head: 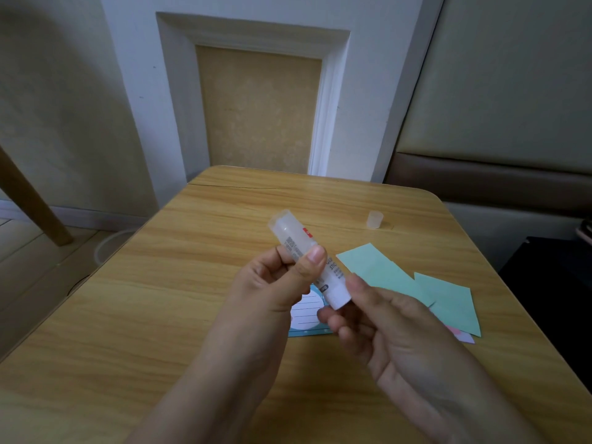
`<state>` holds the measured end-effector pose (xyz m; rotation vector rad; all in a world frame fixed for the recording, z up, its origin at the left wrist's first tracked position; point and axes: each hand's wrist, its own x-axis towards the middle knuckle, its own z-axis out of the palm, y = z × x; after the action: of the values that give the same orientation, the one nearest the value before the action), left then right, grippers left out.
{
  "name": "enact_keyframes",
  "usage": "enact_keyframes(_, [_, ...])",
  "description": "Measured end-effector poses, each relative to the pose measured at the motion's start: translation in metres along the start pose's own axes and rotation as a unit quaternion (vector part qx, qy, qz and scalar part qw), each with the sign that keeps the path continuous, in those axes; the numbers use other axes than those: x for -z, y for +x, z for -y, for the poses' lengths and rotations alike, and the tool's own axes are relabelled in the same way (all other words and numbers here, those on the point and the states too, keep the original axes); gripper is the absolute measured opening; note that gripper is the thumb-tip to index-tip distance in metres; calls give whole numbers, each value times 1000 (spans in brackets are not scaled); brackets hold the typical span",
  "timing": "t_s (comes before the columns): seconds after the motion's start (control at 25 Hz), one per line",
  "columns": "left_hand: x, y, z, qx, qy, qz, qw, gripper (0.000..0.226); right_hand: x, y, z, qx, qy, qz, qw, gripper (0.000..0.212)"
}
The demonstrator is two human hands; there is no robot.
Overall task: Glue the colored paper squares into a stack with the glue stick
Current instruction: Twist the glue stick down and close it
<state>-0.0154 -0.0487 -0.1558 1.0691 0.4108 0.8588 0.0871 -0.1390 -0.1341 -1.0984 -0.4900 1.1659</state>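
A white glue stick [290, 233] is held tilted above the table, its uncapped tip pointing up and to the left. My left hand [282, 283] grips its middle between thumb and fingers. My right hand [371, 312] pinches its lower end with the fingertips. Its clear cap [375, 220] stands on the table [160, 299] to the right. Two green paper squares [378, 270] [455, 302] lie overlapping at the right, with a pink and purple edge [464, 337] showing beneath them. A blue lined note sheet [306, 315] lies under my hands, mostly hidden.
The wooden table has rounded corners and a far edge close to a white-framed wall panel [256, 107]. A wooden leg [35, 203] stands on the floor at left. A padded bench or sofa [499, 174] lies beyond the right edge.
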Motion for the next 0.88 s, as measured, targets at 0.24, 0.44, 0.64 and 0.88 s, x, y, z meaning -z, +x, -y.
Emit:
enact_keyframes(0.24, [-3,1,5,17,-5,-35,999,22,25,7,-28,507,-640,-132,563,16])
enact_keyframes(0.44, [-4,-2,1,19,5,-22,1000,14,-5,-2,-4,38,-114,-9,993,48])
enact_keyframes(0.64, [-6,-4,2,12,10,0,1000,17,-5,-2,-10,96,-102,-14,990,36])
enact_keyframes(0.88, [-5,-1,5,20,-10,-31,999,24,30,1,-21,454,-670,-100,579,36])
